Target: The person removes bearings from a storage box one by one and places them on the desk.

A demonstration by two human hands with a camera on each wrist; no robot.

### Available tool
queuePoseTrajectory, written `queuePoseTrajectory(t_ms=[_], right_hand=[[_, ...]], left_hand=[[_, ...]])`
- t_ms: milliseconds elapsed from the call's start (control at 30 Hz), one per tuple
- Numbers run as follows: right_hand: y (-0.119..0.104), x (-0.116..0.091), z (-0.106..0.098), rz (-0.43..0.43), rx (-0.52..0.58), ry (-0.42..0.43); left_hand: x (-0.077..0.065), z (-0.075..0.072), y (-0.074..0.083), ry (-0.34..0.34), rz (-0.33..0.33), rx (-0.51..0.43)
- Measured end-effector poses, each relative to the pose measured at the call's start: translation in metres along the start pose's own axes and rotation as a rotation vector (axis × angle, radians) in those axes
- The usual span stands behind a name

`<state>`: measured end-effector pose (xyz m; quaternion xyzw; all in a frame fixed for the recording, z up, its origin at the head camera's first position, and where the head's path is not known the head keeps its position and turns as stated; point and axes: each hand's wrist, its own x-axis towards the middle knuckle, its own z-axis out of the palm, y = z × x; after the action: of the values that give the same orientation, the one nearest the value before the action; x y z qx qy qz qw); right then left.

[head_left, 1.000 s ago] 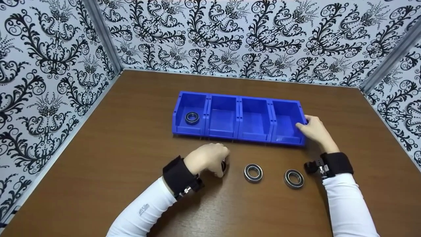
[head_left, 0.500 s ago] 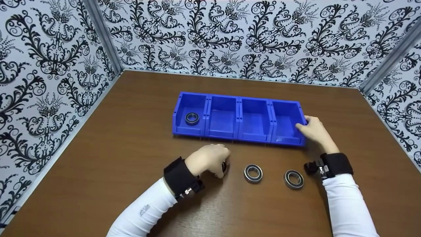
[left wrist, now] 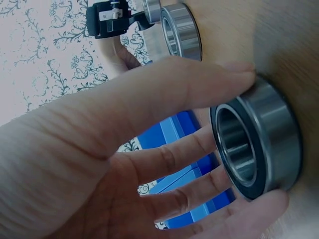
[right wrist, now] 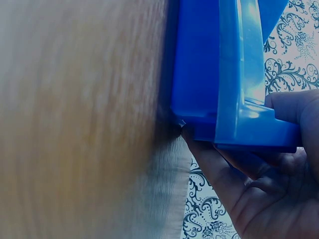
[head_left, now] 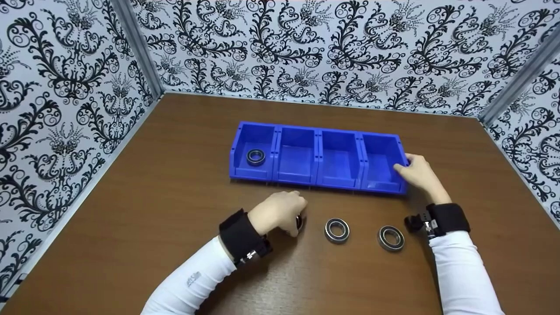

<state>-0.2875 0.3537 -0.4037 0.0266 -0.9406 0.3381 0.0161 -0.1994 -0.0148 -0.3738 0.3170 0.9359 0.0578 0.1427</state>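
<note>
My left hand (head_left: pixel 280 212) pinches a steel ball bearing (left wrist: pixel 259 139) between thumb and fingertips, low over the table in front of the bins. In the head view the hand covers most of that bearing. At the far right end, my right hand (head_left: pixel 419 175) grips the side wall of the blue row of bins (right wrist: pixel 234 99), its thumb over the rim and its fingers along the outside. Another bearing (head_left: pixel 256 157) lies in the leftmost compartment. Two more, a middle bearing (head_left: pixel 337 230) and a right bearing (head_left: pixel 391 238), lie flat on the table between the hands.
The blue bins stand joined side by side on a brown wooden table (head_left: pixel 175 144). Patterned wall panels (head_left: pixel 306 52) close off the back and both sides, with grey posts at the corners. Both wrists wear black straps with cameras.
My left hand has shifted very slightly to the right, still pinching the bearing. The right hand and the bins look the same.
</note>
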Motion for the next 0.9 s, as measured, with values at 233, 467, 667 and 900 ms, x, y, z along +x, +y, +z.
queuePoseTrajectory(t_ms=[233, 467, 667, 900], right_hand=[[-0.0004, 0.0000, -0.0010, 0.010, 0.016, -0.008], [-0.0009, -0.0013, -0.0015, 0.030, 0.040, -0.031], [-0.0008, -0.0013, -0.0011, 0.033, 0.031, -0.027], [-0.0009, -0.0014, 0.0004, 0.020, 0.038, -0.009]], left_hand=[[-0.0002, 0.0002, 0.0009, 0.014, 0.002, -0.005], [0.0009, 0.0010, 0.0012, -0.003, -0.010, 0.002], [0.0017, 0.0015, 0.0014, -0.002, -0.016, 0.008], [0.0014, 0.0018, 0.0013, -0.006, -0.019, 0.006]])
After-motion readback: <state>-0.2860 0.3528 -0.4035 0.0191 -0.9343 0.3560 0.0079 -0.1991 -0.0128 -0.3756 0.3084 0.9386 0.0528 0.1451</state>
